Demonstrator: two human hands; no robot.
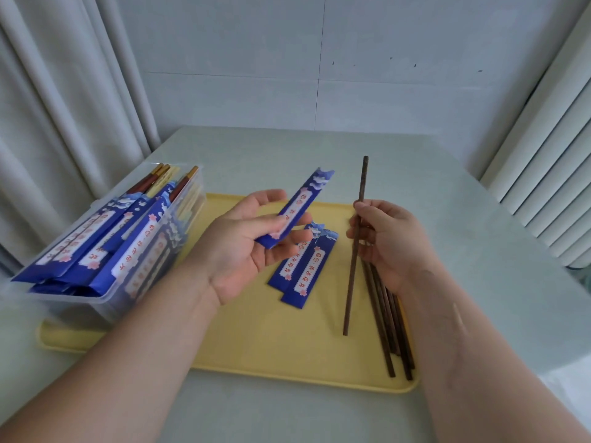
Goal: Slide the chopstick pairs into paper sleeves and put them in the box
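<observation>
1. I see the left hand (243, 247) raised over the yellow tray (256, 340), palm turned up. Its fingers (281, 222) pinch the near end of a blue paper sleeve (299, 204). The sleeve slants up and away to the right, with its scalloped mouth at the far end.
2. The right hand (388, 243) is just beside it, a little apart. Its fingers (367, 207) are curled round a dark wooden chopstick (353, 260) near the middle. The stick is almost upright in the view: the top rises past the fingertips and the lower end hangs over the tray. I cannot tell whether a second stick lies hidden behind it.
3. The chopstick and the held sleeve are not touching, and nothing is inside that sleeve's mouth.
4. Two more sleeves (303, 270) lie flat on the tray under and between the hands, side by side and overlapping.
5. A bundle of loose chopsticks (391, 327) lies on the right part of the tray, partly under the right wrist, with the near tips reaching toward the tray's edge.
6. A clear plastic box (96, 310) stands on the left end of the tray. It is packed with sleeved chopstick pairs (134, 251), whose bare ends poke out at the far side.
7. The tray sits on a pale surface (256, 148), with a curtain (64, 91) to the left.
</observation>
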